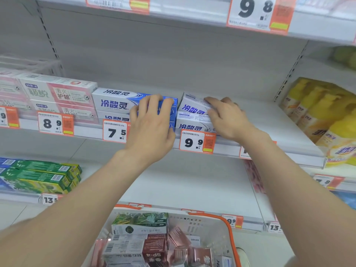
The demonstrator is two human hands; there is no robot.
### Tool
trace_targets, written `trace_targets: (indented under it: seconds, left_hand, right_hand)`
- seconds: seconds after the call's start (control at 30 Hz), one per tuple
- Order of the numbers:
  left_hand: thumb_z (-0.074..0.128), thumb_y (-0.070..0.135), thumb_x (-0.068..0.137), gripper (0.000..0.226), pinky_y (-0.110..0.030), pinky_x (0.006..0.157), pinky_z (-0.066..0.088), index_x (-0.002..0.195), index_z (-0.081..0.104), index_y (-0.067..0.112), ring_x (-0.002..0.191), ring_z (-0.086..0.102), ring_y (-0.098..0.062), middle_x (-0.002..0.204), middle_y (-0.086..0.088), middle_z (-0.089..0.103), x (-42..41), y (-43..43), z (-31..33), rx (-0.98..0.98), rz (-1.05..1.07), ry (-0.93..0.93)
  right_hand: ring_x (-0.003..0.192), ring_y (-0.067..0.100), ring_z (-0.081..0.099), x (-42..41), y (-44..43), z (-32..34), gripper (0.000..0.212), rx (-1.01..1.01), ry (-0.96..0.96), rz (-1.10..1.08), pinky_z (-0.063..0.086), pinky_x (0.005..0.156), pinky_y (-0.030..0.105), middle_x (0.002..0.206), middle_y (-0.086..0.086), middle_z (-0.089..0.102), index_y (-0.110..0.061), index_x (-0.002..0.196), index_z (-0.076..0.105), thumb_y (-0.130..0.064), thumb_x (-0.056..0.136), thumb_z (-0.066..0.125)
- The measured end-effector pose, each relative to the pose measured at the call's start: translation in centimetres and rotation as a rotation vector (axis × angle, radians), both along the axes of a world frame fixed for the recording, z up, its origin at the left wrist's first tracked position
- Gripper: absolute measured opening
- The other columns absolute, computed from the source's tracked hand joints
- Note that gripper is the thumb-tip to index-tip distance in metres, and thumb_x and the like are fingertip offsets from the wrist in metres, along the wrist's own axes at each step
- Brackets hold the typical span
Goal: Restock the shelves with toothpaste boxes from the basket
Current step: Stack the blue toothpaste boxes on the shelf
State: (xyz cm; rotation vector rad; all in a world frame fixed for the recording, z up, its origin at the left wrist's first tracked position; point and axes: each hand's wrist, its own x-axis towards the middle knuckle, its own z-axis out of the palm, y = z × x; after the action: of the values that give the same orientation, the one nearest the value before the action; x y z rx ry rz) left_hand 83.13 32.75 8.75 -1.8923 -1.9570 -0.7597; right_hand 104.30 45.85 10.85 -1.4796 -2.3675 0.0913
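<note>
Restocking | left hand (152, 122) grips the blue-and-white cardboard toothpaste box (115, 102) by its near end | right hand (227, 118), fingers flat, presses the tilted white cardboard toothpaste box (192, 106) under its fingertips | risk: released askew, it could slide off its stack.

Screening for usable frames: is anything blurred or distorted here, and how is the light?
Head view: wide-angle bowing of shelf edges; yellow bottles at right and 9.8 label smeared; left hand, right hand and 9.9 tag fairly sharp; light even, shadows soft.
</note>
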Motion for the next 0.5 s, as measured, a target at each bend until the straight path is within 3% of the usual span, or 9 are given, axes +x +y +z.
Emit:
trace_targets:
  seconds: [0.27,0.37,0.5]
  left_hand:
    - [0.067,0.024,0.083,0.066,-0.054,0.104,0.037,0.144,0.045,0.015,0.139,0.037,-0.036,0.149,-0.011,0.042,0.1,-0.5,0.0,-0.041,-0.002,-0.007]
    - [0.068,0.026,0.084,0.067,-0.055,0.105,0.038,0.146,0.043,0.016,0.142,0.035,-0.037,0.151,-0.01,0.04,0.2,-0.6,0.1,-0.057,-0.002,-0.008]
    - [0.068,0.026,0.083,0.067,-0.056,0.106,0.038,0.145,0.044,0.015,0.142,0.035,-0.037,0.15,-0.011,0.04,0.3,-0.6,0.0,-0.055,-0.002,-0.012]
  right_hand:
    - [0.125,0.039,0.049,0.1,-0.3,-0.1,0.048,0.009,-0.031,-0.036,0.032,0.108,0.052,0.137,0.011,0.053,-0.04,0.15,0.046,-0.03,0.105,0.033]
    - [0.123,0.035,0.052,-0.4,-0.8,-0.1,0.046,-0.013,-0.066,0.016,0.033,0.107,0.051,0.132,0.008,0.058,-0.04,0.146,0.051,-0.037,0.106,0.03]
    - [0.121,0.038,0.054,-0.5,-1.0,-0.3,0.044,0.068,0.044,-0.1,0.035,0.107,0.049,0.127,0.012,0.065,-0.029,0.141,0.058,-0.036,0.105,0.034]
